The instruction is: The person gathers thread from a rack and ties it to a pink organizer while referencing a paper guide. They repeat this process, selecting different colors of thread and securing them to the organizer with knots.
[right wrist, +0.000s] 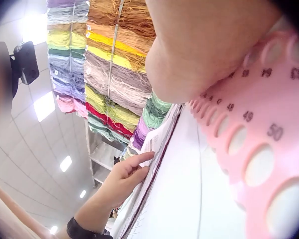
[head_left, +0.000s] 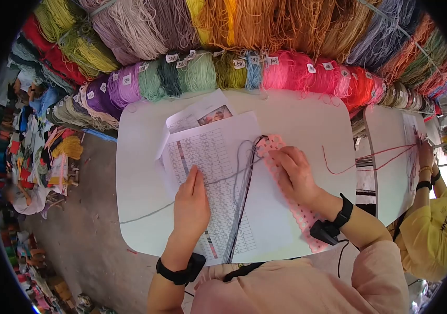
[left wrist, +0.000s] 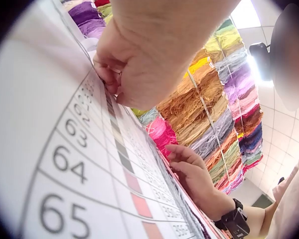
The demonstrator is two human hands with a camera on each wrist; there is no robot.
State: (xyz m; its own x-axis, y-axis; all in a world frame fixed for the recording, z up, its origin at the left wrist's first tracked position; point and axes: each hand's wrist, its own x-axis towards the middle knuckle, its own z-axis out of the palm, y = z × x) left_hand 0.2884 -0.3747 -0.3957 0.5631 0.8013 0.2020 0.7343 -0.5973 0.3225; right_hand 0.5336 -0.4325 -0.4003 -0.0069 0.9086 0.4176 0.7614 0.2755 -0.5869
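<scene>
In the head view my left hand [head_left: 192,204] rests on a printed number chart [head_left: 231,209], its fingertips at the column of colour swatches. A grey thread [head_left: 150,213] passes beneath this hand and runs up to the right; I cannot tell whether the fingers hold it. My right hand [head_left: 296,172] pinches the grey thread's right end at the edge of a pink perforated card [head_left: 307,227]. Numbers are printed beside the holes of that card [right wrist: 259,119]. A bundle of grey and dark threads [head_left: 241,209] hangs from the card's top and lies across the chart.
More papers [head_left: 197,112], one with a picture, lie behind the chart on the white table [head_left: 137,157]. Labelled yarn hanks [head_left: 296,70] line the table's far side. At the right, a person in a yellow shirt [head_left: 432,235] handles red threads [head_left: 375,162] by another table.
</scene>
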